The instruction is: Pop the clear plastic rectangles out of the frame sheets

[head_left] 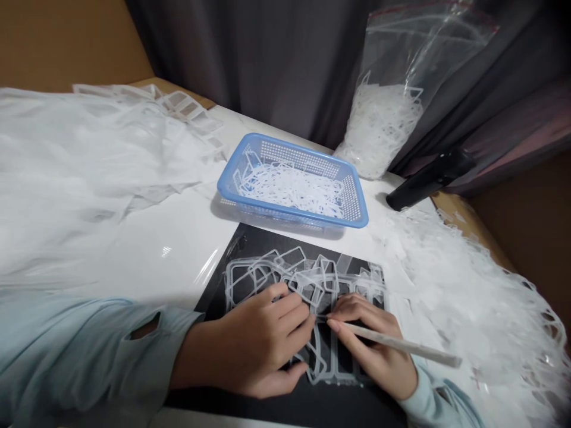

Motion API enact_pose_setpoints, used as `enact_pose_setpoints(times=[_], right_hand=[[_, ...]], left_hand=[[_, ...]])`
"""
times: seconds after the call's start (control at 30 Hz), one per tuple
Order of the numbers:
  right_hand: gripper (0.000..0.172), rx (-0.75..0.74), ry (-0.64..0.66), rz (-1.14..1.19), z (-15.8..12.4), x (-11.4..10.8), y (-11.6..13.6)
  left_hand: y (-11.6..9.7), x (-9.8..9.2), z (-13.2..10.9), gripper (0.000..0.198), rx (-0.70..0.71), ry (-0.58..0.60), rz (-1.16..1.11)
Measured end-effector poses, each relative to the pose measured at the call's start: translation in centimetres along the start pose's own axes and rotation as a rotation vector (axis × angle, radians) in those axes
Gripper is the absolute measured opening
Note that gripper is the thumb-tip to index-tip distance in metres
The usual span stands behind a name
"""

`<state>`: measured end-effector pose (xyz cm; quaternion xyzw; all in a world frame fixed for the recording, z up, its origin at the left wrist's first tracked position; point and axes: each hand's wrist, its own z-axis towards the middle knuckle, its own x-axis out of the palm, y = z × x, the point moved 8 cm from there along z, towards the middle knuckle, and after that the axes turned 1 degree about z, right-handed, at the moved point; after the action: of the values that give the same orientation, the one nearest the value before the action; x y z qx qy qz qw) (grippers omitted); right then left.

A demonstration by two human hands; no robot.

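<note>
On a black mat (276,407) lies a translucent plastic sheet (334,356) of frame-shaped cutouts, with several loose plastic frames (292,258) heaped over its far part. My left hand (263,342) rests palm down over the sheet's left side, fingers bent and thumb held apart from them. Its fingertips are at the plastic near the middle; their undersides are hidden. My right hand (370,339) is closed around a slender pale tool (401,345), pinched near its front end. The tool's tip reaches the plastic close to my left fingertips; its exact kind is unclear.
Behind the mat stands a blue basket (292,211) holding many white plastic frames. A clear bag (383,125) of similar pieces leans at the back, beside a black cylindrical object (428,178). Plastic sheets (89,172) are piled left; a tangled heap of plastic (482,297) spreads right.
</note>
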<state>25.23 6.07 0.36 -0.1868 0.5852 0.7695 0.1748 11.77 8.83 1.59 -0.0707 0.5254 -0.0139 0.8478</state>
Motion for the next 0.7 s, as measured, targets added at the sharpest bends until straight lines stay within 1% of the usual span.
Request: enact_pose_setpoints(times=[0.13, 0.27, 0.4, 0.53, 0.6, 0.7], right_hand=[[0.011, -0.046, 0.028, -0.033, 0.1, 0.2, 0.2], [0.010, -0.096, 0.083, -0.057, 0.2, 0.4, 0.7], [0.008, -0.069, 0.164, -0.070, 0.4, 0.0, 0.7], [0.007, -0.059, 0.219, -0.063, 0.6, -0.6, 0.5], [0.007, -0.059, 0.230, -0.044, 0.6, -0.7, 0.2], [0.008, -0.080, 0.206, -0.031, 0.6, -0.9, -0.1]], left_hand=[[-0.1, 0.0, -0.1, 0.032, 0.000, -0.018, -0.011], [-0.1, 0.0, -0.1, 0.030, 0.000, -0.020, -0.010], [-0.1, 0.0, 0.0, 0.029, 0.016, -0.013, 0.011], [-0.1, 0.0, 0.0, 0.027, 0.016, -0.012, 0.022], [-0.1, 0.0, 0.0, 0.027, 0.020, -0.012, 0.029], [-0.1, 0.0, 0.0, 0.029, 0.016, -0.006, 0.027]])
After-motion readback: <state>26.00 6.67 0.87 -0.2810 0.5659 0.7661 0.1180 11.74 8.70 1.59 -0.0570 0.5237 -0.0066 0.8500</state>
